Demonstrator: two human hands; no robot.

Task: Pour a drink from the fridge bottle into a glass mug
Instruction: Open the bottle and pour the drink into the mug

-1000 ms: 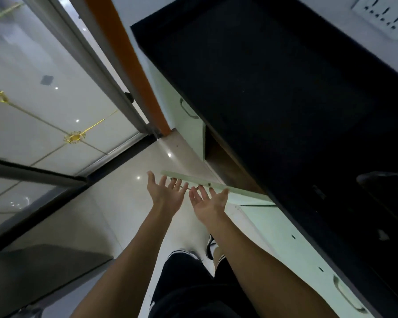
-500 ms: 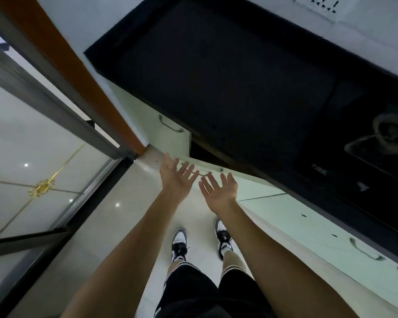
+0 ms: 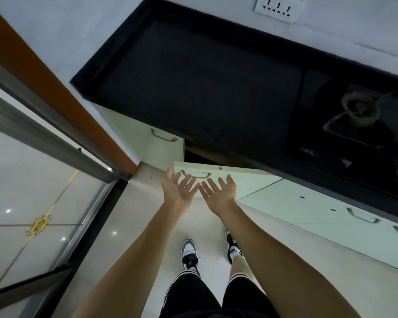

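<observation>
My left hand (image 3: 178,190) and my right hand (image 3: 220,193) are stretched out side by side in front of me, palms up, fingers spread, holding nothing. They hover over the floor just before an open pale-green cabinet door (image 3: 218,174). No bottle, fridge or glass mug shows in the head view.
A black countertop (image 3: 193,83) runs ahead and to the right, with a gas stove (image 3: 359,125) at its right end. Pale-green cabinets (image 3: 319,212) line its front. A wall socket (image 3: 278,8) sits above. A glass sliding door (image 3: 44,180) and orange frame (image 3: 62,92) stand at left.
The view has swung right and tilted down, bringing the stove, socket and my feet into sight. Both hands stay open, palms up, side by side.
</observation>
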